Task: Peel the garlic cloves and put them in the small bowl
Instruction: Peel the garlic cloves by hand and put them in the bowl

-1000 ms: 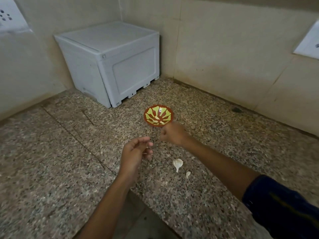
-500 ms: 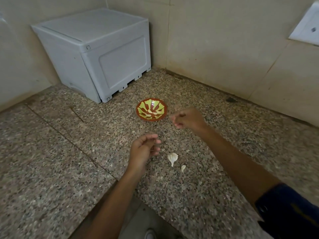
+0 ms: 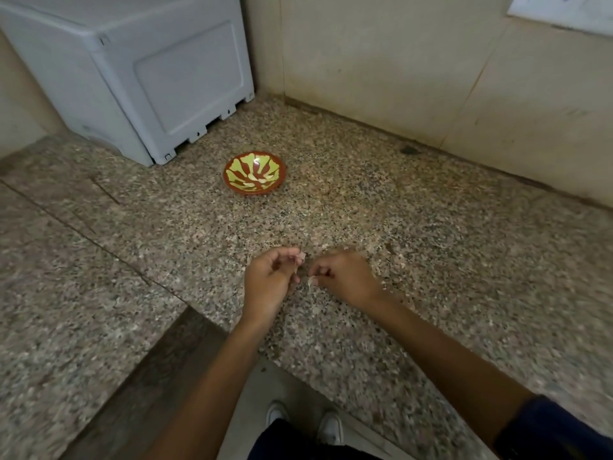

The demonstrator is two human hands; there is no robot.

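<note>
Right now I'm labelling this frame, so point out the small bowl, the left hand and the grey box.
small bowl (image 3: 255,173): head view, on its patterned inside.
left hand (image 3: 269,283): head view, on its back.
grey box (image 3: 132,64): head view, on its front face.

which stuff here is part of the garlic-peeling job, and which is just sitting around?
In the job:
- small bowl, peeled cloves inside
- garlic piece pinched by the right hand
- left hand, fingers curled round a scrap of skin

Just there:
- grey plastic box in the corner
- granite counter
- wall socket plate
</note>
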